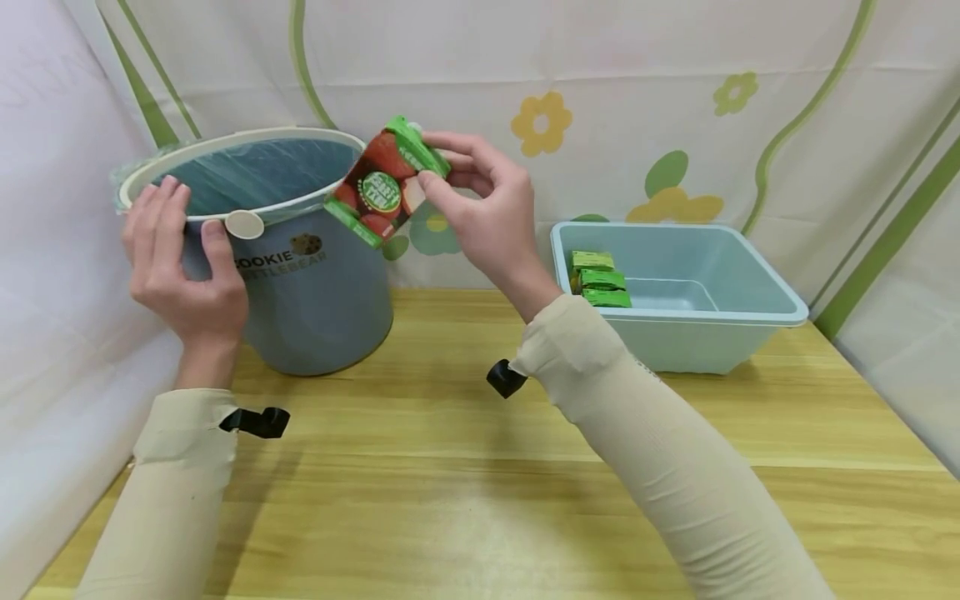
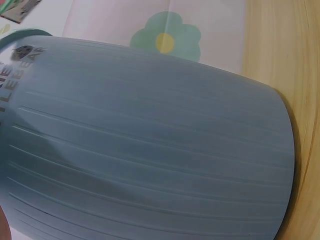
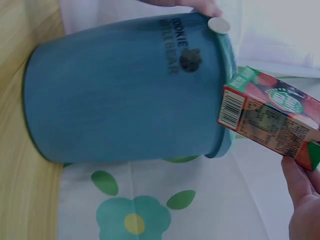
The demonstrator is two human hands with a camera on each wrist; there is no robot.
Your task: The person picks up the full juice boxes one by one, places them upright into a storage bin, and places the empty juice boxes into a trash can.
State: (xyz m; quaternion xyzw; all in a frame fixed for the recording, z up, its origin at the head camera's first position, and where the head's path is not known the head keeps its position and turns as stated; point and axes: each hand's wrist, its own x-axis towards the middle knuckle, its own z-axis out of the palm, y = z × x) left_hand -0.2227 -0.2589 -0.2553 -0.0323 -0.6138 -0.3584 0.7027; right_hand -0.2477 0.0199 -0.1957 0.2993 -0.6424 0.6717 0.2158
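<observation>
My right hand (image 1: 487, 196) pinches a small red and green juice carton (image 1: 378, 190) by one end, thumb in front and fingers behind. The carton has fruit pictures and tilts at the right rim of a blue-grey trash bin (image 1: 322, 292). In the right wrist view a barcode shows on the narrow side of the carton (image 3: 270, 120). My left hand (image 1: 183, 267) holds the bin's near left rim, fingers over the edge and thumb outside. Clear plastic lining hangs over that rim. Only a sliver of the left hand shows in the left wrist view.
To the right stands a light blue rectangular tub (image 1: 682, 317), with several green packs (image 1: 602, 280) along its left wall. Both containers are on a wooden table (image 1: 420, 483). A flower-patterned white curtain (image 1: 465, 67) hangs behind them.
</observation>
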